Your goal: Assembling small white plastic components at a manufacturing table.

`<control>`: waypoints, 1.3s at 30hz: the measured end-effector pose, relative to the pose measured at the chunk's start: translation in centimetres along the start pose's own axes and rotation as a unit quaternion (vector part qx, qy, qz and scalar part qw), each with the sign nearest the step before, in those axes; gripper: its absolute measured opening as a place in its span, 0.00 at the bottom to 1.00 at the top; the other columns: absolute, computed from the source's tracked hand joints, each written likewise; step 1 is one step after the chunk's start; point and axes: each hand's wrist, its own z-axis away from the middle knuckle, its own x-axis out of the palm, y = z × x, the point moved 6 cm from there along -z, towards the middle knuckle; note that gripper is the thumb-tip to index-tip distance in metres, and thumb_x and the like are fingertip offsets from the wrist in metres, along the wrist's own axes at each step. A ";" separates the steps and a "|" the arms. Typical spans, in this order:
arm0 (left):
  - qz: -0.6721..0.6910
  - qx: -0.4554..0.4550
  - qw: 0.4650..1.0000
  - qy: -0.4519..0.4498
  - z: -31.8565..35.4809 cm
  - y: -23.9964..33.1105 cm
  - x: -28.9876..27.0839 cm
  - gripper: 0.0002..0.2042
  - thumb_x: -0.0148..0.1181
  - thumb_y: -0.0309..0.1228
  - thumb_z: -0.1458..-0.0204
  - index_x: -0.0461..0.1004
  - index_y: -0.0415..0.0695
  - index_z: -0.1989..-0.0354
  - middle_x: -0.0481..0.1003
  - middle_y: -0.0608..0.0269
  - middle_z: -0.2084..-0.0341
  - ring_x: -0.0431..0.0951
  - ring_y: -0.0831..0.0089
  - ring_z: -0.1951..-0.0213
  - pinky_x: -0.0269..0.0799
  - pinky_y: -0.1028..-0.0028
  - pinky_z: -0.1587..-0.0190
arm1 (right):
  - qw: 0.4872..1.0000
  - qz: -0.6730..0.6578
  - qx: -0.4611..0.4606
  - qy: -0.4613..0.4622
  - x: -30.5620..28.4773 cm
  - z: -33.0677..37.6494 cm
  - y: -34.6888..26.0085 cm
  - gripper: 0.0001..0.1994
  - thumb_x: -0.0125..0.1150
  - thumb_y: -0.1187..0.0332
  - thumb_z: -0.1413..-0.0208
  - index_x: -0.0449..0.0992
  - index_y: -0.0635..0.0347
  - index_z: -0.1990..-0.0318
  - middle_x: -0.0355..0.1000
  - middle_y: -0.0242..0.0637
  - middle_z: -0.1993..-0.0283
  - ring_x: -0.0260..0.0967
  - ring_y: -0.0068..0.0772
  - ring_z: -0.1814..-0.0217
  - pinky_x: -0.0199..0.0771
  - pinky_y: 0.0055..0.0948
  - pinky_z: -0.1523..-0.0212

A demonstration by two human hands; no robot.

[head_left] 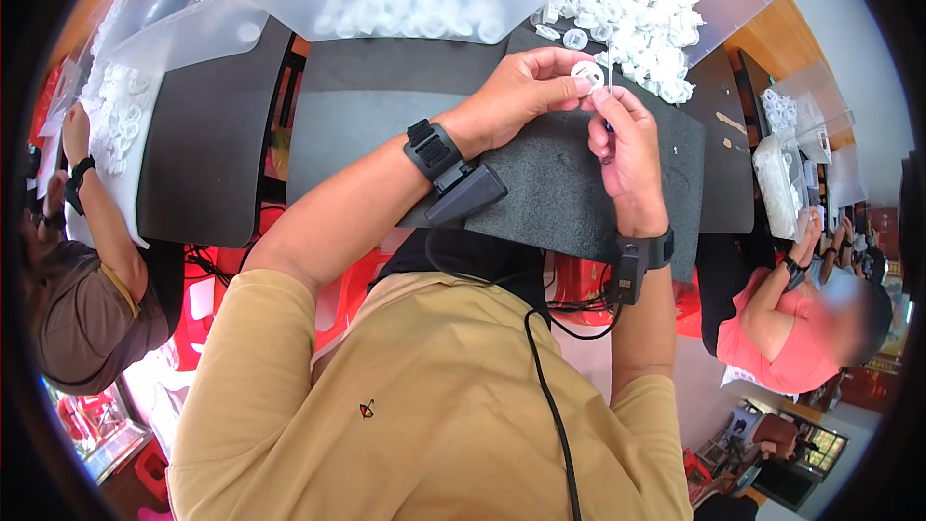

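Note:
My left hand (521, 96) pinches a small round white plastic part (585, 71) between thumb and fingers, above the far side of a dark foam mat (579, 183). Close against it, my right hand (629, 140) is closed around a slim tool (609, 125) with a dark blue handle. A thin pale shaft points up from the right fingertips, beside the part's right edge. What kind of tool it is cannot be made out, as the fingers cover most of it. Just beyond both hands lies a large heap of similar white parts (641, 14).
A translucent plastic bin (405, 0) of white parts stands at the back; another bin (174, 34) is farther left. Co-workers sit at both sides, one in brown (96, 299), one in pink (772, 318). A black cable (550, 405) hangs down over my shirt.

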 end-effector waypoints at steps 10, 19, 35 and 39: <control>0.013 0.008 1.000 0.004 -0.3 -0.3 -0.6 0.18 0.61 0.26 0.46 0.69 0.38 0.47 0.75 0.61 0.57 0.75 0.76 0.56 0.73 0.76 0.50 | 0.995 0.086 -0.036 0.027 0.0 1.0 -1.0 0.08 0.53 0.67 0.40 0.75 0.62 0.61 0.71 0.29 0.73 0.55 0.10 0.82 0.51 0.13 0.84; -0.032 -0.022 0.999 0.009 -0.3 -0.8 -1.1 0.17 0.61 0.27 0.46 0.70 0.39 0.48 0.75 0.62 0.57 0.76 0.77 0.56 0.73 0.78 0.51 | 0.912 0.387 -0.122 0.054 -0.9 3.5 -2.5 0.17 0.48 0.73 0.41 0.73 0.52 0.44 0.72 0.31 0.76 0.64 0.16 0.78 0.66 0.21 0.74; -0.023 -0.020 1.000 0.004 -0.4 -0.7 -1.0 0.17 0.60 0.26 0.46 0.70 0.38 0.48 0.75 0.61 0.57 0.76 0.76 0.56 0.73 0.78 0.50 | 0.890 0.421 -0.162 0.067 -0.6 3.9 -2.9 0.16 0.50 0.74 0.42 0.76 0.53 0.47 0.74 0.36 0.75 0.69 0.20 0.74 0.68 0.23 0.69; -0.026 -0.016 1.000 0.001 -0.3 -0.6 -0.9 0.17 0.61 0.26 0.46 0.69 0.38 0.48 0.75 0.61 0.56 0.76 0.76 0.56 0.73 0.78 0.50 | 0.891 0.421 -0.154 0.065 -0.5 3.9 -2.9 0.16 0.50 0.74 0.42 0.76 0.53 0.48 0.74 0.36 0.76 0.69 0.20 0.74 0.68 0.22 0.70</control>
